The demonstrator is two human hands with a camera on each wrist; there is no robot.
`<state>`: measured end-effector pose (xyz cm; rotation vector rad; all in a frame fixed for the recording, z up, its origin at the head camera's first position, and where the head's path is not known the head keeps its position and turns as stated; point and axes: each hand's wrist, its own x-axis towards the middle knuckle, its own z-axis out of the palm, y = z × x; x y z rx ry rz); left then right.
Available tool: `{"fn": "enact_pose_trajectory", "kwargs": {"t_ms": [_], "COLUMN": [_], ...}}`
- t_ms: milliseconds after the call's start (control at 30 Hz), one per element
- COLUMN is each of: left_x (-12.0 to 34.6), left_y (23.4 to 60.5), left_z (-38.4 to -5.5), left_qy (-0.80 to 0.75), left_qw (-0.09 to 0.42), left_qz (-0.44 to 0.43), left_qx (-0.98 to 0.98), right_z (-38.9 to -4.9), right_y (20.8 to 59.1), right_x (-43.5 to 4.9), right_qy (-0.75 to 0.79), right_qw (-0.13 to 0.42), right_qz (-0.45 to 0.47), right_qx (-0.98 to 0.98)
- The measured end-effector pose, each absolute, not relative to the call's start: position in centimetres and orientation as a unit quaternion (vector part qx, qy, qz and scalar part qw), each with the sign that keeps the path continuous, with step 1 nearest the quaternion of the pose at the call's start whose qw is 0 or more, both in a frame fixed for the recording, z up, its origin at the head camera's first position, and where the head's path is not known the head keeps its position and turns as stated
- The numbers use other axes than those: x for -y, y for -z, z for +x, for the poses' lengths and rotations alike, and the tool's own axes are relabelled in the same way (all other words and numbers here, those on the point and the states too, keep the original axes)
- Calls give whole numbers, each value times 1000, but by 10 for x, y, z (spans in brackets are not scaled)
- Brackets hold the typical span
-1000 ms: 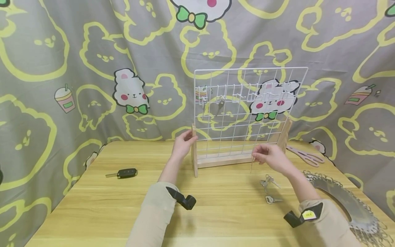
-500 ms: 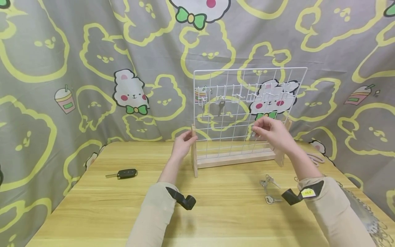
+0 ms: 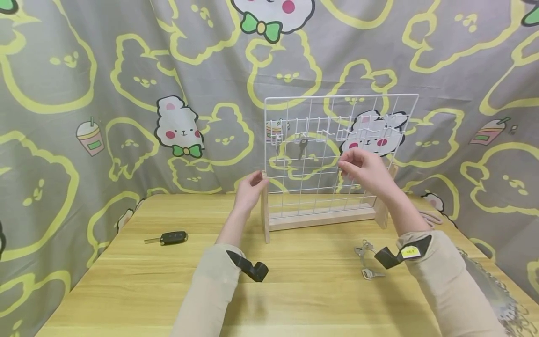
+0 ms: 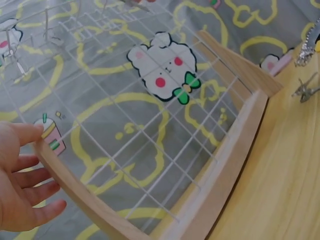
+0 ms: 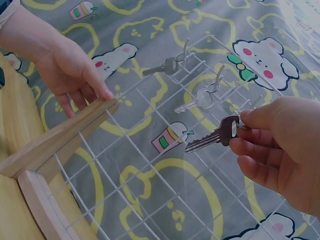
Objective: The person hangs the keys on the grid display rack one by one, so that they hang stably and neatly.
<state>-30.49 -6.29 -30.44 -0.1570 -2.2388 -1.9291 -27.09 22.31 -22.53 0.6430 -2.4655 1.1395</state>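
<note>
You can see that the held key (image 5: 220, 134) is of metal, dark and somewhat glossy, with a shiny small ring (image 5: 243, 128). The hanging keys (image 5: 202, 100) and the loose keys (image 3: 370, 274) look like smooth silvery metal too. The wire grid (image 3: 341, 96) seems coated in smooth white, while its stand (image 3: 324, 218) is pale wood with a matt finish. Your tabletop (image 3: 294, 285) shows wood grain under a smooth, slightly glossy surface. The car key (image 3: 173, 238) has a black plastic body, rather matt, and a metal blade. The backdrop (image 3: 227, 56) is soft matt cloth with folds, and your sleeves (image 3: 212, 285) are matt, lightly wrinkled cloth.
</note>
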Motion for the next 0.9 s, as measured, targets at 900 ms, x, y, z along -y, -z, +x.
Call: {"fn": "enact_pose_trajectory", "kwargs": {"t_ms": [900], "left_x": [57], "left_y": [295], "left_z": [-304], "left_qy": [644], "left_qw": [102], "left_qz": [-14], "left_qx": [758], "right_z": [-295], "right_y": [196], "right_x": [-197], "right_qy": [-485], "right_qw": [234], "right_qz": [181], "right_qx": [823]}}
